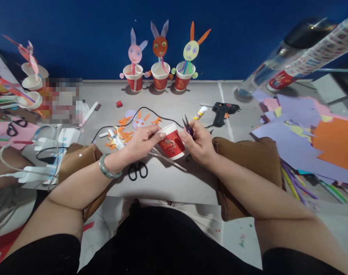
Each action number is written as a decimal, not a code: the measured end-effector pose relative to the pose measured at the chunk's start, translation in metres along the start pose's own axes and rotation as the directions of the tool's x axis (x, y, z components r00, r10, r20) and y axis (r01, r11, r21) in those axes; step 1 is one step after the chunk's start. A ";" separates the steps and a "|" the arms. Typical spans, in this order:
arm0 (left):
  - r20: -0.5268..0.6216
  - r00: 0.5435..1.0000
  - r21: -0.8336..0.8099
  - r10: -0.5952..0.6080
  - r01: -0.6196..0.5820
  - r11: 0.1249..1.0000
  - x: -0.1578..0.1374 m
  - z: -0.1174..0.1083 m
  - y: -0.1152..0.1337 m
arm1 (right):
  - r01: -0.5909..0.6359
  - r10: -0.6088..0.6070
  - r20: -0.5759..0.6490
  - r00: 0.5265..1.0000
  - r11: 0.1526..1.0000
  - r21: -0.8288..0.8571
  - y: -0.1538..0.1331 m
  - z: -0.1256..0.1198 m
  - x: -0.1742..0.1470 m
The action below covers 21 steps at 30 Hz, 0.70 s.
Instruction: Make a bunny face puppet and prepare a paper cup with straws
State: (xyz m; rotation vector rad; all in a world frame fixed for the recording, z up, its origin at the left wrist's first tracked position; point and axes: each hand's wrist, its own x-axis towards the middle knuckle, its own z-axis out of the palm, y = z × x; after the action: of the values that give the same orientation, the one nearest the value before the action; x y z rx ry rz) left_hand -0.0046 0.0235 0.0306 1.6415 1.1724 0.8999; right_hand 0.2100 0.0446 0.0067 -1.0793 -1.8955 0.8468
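A red and white paper cup point(171, 143) is tilted on its side between my hands, above the table. My left hand point(146, 142) grips it at the rim, thumb along the wall. Small dark-handled scissors point(188, 129) are in my right hand point(201, 142), with the blades pointing up and slightly apart. The right fingers are close to the cup's side; whether they touch it I cannot tell. Beneath the cup lie pale thin strips point(174, 163). A second pair of scissors point(138, 171), black-handled, rests on the table below my left hand.
Three rabbit-faced cups point(160, 82) stand along the blue wall. A black glue gun point(223, 113) and glue stick point(201, 112) lie ahead right. Orange paper scraps point(123, 133) are left, coloured sheets point(294, 126) right. A black cable point(156, 112) crosses the table near a power strip point(63, 149).
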 end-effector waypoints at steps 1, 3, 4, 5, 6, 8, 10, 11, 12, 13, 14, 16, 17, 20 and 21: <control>0.011 1.000 0.040 0.019 -0.019 0.999 0.000 0.000 -0.001 | -0.005 0.005 -0.011 1.000 1.000 0.014 0.000 0.000 0.000; 0.037 0.998 0.093 0.059 -0.062 0.994 0.000 0.001 -0.002 | 0.000 0.002 -0.036 0.999 0.999 0.048 0.000 0.000 0.000; 0.047 0.996 0.108 0.074 -0.079 0.991 0.000 0.002 -0.003 | 0.011 -0.008 -0.040 0.999 0.998 0.064 -0.001 -0.001 0.000; 0.055 0.995 0.118 0.086 -0.092 0.989 0.000 0.002 -0.003 | 0.026 -0.023 -0.034 0.999 0.997 0.077 -0.002 -0.001 0.000; 0.060 0.994 0.126 0.094 -0.101 0.987 0.000 0.003 -0.003 | 0.042 -0.041 -0.016 0.999 0.995 0.090 -0.003 -0.001 0.000; 0.074 0.992 0.139 0.100 -0.109 0.984 0.000 0.003 -0.003 | 0.077 -0.082 0.041 0.996 0.990 0.118 -0.004 -0.002 -0.001; 0.083 0.992 0.148 0.098 -0.109 0.983 0.000 0.003 -0.003 | 0.115 -0.129 0.086 0.988 0.983 0.144 -0.004 -0.001 -0.001; 0.084 0.992 0.150 0.095 -0.107 0.983 -0.001 0.003 -0.003 | 0.134 -0.150 0.092 0.984 0.979 0.155 -0.003 -0.001 -0.001; 0.079 0.993 0.148 0.092 -0.103 0.984 -0.001 0.003 -0.004 | 0.152 -0.168 0.086 0.982 0.975 0.162 -0.002 0.000 -0.002; 0.066 0.993 0.139 0.096 -0.104 0.985 -0.001 0.003 -0.005 | 0.169 -0.182 0.071 0.981 0.972 0.165 -0.001 0.000 -0.002; 0.037 0.993 0.123 0.108 -0.112 0.986 -0.001 0.003 -0.006 | 0.184 -0.194 0.051 0.980 0.969 0.165 0.001 0.001 -0.002; -0.064 0.988 0.073 0.142 -0.137 0.988 -0.001 0.004 -0.011 | 0.202 -0.207 0.011 0.978 0.966 0.163 0.002 0.001 -0.002; -0.123 0.980 0.039 0.153 -0.150 0.988 -0.001 0.004 -0.015 | 0.211 -0.211 -0.014 0.977 0.963 0.168 0.002 0.001 -0.002; -0.200 0.970 -0.103 0.140 -0.163 0.981 0.001 0.007 -0.025 | 0.278 -0.263 -0.107 0.959 0.945 0.174 0.002 0.001 -0.001; -0.179 0.974 -0.153 0.136 -0.164 0.975 0.001 0.007 -0.028 | 0.331 -0.310 -0.143 0.940 0.930 0.158 0.002 0.001 -0.001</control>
State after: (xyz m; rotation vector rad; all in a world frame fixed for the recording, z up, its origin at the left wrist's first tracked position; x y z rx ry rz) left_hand -0.0059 0.0269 0.0022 1.5568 1.0624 1.2203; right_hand 0.2100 0.0443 0.0045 -0.6686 -1.7951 0.7327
